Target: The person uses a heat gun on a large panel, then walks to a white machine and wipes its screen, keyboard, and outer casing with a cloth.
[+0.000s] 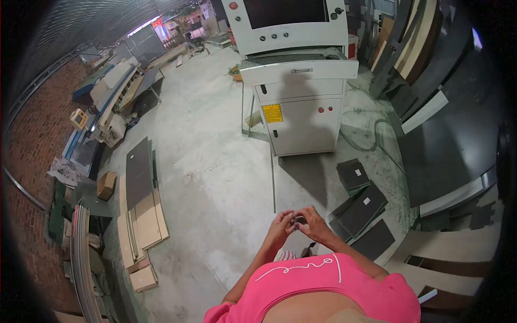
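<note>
My left hand [280, 226] and my right hand [314, 224] are raised in front of my chest, close together, above the concrete floor. The fingers of both hands are bent around something small and dark [294, 221] between them. It is too small to make out. My pink shirt [323, 280] shows just below the hands. Nearest on the right lie dark panels [362, 209] on the floor.
A white machine cabinet [307, 126] with a screen stands ahead. Dark and light boards [141, 177] lie on the left floor, near a cardboard box [106, 185]. A hose [371, 146] curls on the floor at right. Large panels [452, 145] lean along the right side.
</note>
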### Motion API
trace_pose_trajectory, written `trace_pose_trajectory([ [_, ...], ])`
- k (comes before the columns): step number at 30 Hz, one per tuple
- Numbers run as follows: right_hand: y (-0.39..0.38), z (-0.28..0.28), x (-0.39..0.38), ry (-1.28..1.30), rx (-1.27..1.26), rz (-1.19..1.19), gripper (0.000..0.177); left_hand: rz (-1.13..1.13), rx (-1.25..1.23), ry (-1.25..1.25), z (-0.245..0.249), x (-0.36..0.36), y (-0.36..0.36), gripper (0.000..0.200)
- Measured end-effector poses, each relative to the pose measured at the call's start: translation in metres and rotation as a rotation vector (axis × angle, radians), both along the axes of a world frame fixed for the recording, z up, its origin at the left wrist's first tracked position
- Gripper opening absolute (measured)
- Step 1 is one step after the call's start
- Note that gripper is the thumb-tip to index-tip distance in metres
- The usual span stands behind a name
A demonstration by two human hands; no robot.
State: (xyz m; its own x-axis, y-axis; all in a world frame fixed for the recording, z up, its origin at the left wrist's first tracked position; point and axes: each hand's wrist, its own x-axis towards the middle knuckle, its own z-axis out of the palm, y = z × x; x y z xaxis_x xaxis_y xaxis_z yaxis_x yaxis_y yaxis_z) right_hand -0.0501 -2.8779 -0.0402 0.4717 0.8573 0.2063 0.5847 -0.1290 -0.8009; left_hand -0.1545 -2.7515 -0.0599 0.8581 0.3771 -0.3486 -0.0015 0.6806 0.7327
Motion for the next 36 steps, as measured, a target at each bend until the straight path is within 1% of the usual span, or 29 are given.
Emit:
trace_pose_trajectory([
  [1,0.008,0.001,0.01,0.002,-0.013,-0.006,0.032,-0.006,-0.013,0.002,0.003,0.016,0.008,0.034],
  [3,0.03,0.005,0.036,-0.114,0.113,-0.072,0.033,0.01,0.006,-0.031,0.011,0.049,0.025,0.035],
  [4,0.04,-0.001,0.048,0.0,0.136,-0.119,0.034,-0.02,0.01,-0.039,0.01,0.065,0.034,0.037],
  [5,0.051,-0.006,0.066,-0.006,0.131,-0.118,0.034,-0.02,0.004,-0.044,0.011,0.08,0.044,0.037],
  [7,0.07,-0.015,0.101,0.035,0.059,-0.256,0.031,-0.134,0.038,-0.038,0.018,0.111,0.061,0.037],
  [8,0.081,-0.014,0.122,0.045,0.043,-0.27,0.028,-0.185,0.08,-0.01,0.026,0.125,0.073,0.042],
  [9,0.093,-0.014,0.146,0.049,0.039,-0.287,0.028,-0.202,0.075,-0.006,0.037,0.141,0.086,0.042],
  [11,0.117,-0.011,0.202,-0.062,0.175,-0.362,0.027,-0.257,0.183,-0.068,0.052,0.175,0.119,0.047],
  [12,0.129,0.0,0.235,-0.052,0.203,-0.444,0.029,-0.244,0.198,-0.098,0.045,0.194,0.139,0.05],
  [13,0.143,0.014,0.273,-0.042,0.228,-0.529,0.03,-0.229,0.245,-0.126,0.05,0.214,0.162,0.046],
  [14,0.153,0.014,0.32,-0.205,0.333,-0.642,0.028,-0.208,0.288,-0.115,0.055,0.232,0.184,0.043],
  [15,0.162,0.042,0.357,-0.091,0.336,-0.777,0.029,-0.185,0.335,-0.113,0.062,0.252,0.206,0.04],
  [16,0.171,0.066,0.395,-0.045,0.407,-0.905,0.031,-0.147,0.351,-0.098,0.069,0.269,0.229,0.037],
  [17,0.172,0.068,0.446,-0.21,0.451,-1.009,0.032,-0.105,0.364,-0.08,0.075,0.285,0.252,0.034],
  [19,0.176,0.08,0.528,-0.196,0.628,-1.159,0.029,-0.045,0.376,-0.134,0.086,0.309,0.295,0.031],
  [21,0.189,0.1,0.573,-0.148,0.665,-1.242,0.027,0.002,0.447,-0.163,0.094,0.329,0.336,0.029],
  [22,0.189,0.09,0.598,-0.15,0.651,-1.248,0.027,0.028,0.448,-0.149,0.096,0.336,0.351,0.029],
  [24,0.199,0.056,0.643,-0.143,0.699,-1.274,0.027,0.094,0.486,-0.083,0.103,0.347,0.376,0.029],
  [25,0.22,0.063,0.633,-0.126,0.682,-1.245,0.027,0.124,0.478,-0.061,0.101,0.354,0.388,0.029],
  [27,0.253,0.078,0.592,-0.386,0.647,-1.245,0.028,0.162,0.434,-0.02,0.094,0.361,0.411,0.031],
  [29,0.287,0.084,0.563,-0.358,0.528,-1.191,0.027,0.184,0.418,-0.008,0.087,0.366,0.43,0.036],
  [30,0.303,0.089,0.547,-0.341,0.518,-1.159,0.027,0.192,0.414,0.018,0.084,0.37,0.437,0.035],
  [32,0.338,0.102,0.515,-0.564,0.419,-1.008,0.025,0.218,0.41,0.04,0.084,0.377,0.444,0.034],
  [33,0.351,0.106,0.502,-0.601,0.505,-0.872,0.025,0.21,0.418,0.032,0.088,0.378,0.444,0.033],
  [34,0.369,0.11,0.488,-0.564,0.548,-0.779,0.028,0.206,0.425,0.022,0.09,0.38,0.445,0.032],
  [35,0.389,0.1,0.478,-0.471,0.497,-0.799,0.034,0.235,0.424,0.029,0.091,0.381,0.446,0.032],
  [36,0.404,0.103,0.466,-0.637,0.394,-0.741,0.04,0.251,0.407,0.02,0.092,0.381,0.446,0.031],
])
